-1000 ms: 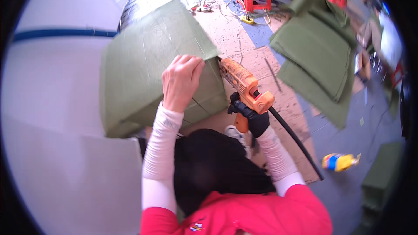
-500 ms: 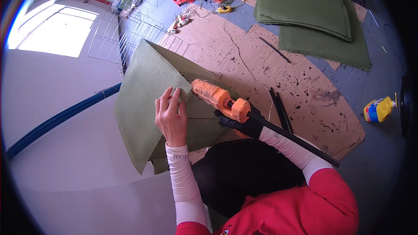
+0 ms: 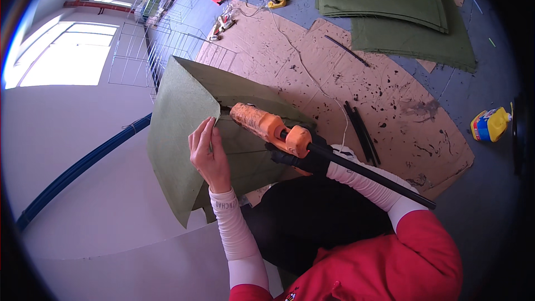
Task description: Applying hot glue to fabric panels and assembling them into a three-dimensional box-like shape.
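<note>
Pointing nozzle: the dark tip of an orange, dirt-streaked plastic glue gun, mid-frame, sits just beside the raised corner of a dull-green, stiff-looking folded panel, left of centre.
Bare fingertips: they are close to that tip; if it is hot, as I'd suppose, a small slip could burn them or smear glue on the green face.
Raised edge: should it escape the fingers, it could spring away from the green panel beside it, leaving the two out of line.
Long black rod-shaped glue stick: runs from the gun's back over the white right sleeve, toward the lower right; a bump from that arm could swing the nozzle aside.
Bare left hand: left of centre, fingers nearly straight, thumb a little apart, tips at the panel's edge; from here I can't fairly tell whether they pinch it or merely touch.
Black-gloved right hand: near the middle, closed around the gun from beneath.
</note>
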Demonstrator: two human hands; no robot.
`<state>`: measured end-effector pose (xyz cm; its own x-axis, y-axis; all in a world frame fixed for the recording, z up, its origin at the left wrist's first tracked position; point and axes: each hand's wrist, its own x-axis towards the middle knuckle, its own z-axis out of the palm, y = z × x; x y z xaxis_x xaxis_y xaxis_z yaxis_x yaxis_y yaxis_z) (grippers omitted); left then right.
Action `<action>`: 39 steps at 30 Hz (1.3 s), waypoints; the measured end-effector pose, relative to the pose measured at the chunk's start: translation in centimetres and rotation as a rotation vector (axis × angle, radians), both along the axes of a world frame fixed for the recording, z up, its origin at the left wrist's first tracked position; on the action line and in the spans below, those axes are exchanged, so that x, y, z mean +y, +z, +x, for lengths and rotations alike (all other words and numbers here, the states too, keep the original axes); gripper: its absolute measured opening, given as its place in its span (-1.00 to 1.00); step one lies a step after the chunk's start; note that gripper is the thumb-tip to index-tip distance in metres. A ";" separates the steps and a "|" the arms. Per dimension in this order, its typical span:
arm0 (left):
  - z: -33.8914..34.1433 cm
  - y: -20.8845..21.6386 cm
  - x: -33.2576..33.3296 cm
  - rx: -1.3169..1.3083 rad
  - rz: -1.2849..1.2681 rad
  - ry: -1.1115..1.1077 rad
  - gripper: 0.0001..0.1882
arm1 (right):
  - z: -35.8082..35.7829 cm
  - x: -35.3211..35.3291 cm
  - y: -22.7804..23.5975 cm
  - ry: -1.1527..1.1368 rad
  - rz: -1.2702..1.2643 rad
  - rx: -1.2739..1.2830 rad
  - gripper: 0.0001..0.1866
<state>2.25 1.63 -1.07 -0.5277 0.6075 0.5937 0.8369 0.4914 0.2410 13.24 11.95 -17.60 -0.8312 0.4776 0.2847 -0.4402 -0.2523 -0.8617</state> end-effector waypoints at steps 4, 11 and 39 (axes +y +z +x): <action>-0.1 0.0 -0.1 -0.013 0.002 0.014 -0.78 | 0.1 0.8 0.8 0.039 0.137 -0.077 -0.64; -0.2 0.1 -0.2 -0.056 0.022 0.023 -0.77 | -0.1 0.0 0.1 0.155 -0.196 0.010 -0.60; -0.8 0.0 -0.7 -0.016 0.013 0.009 -0.78 | 1.7 1.8 3.3 0.219 -0.109 -0.114 -0.57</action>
